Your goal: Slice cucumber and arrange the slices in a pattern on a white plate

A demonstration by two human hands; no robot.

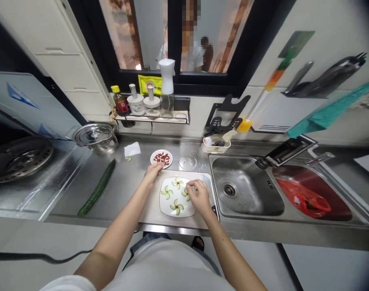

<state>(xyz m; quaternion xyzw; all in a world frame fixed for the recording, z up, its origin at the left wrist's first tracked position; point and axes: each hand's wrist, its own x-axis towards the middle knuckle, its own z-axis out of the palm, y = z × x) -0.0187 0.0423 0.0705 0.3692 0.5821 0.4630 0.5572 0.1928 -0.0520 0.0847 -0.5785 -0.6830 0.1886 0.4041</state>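
Cucumber pinwheels [176, 207] lie under and beside my right fingers [193, 186], pinched narrow, contents unclear; my left fingers [158, 167], grip unclear, meet the dish [152, 157]. I'm seemingly dressing centres; next calls for light, steady placing.

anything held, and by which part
Left hand: at the near rim of the small dish, grip unclear. Right hand: pinched above the square plate; whether it holds anything can't be told.

A black-framed window [174, 42] opens the pale wall [199, 106] above a stainless-steel counter [126, 178] with a double sink [248, 173]. A narrow rack [156, 119] hangs beneath the window; light glints off the steel.
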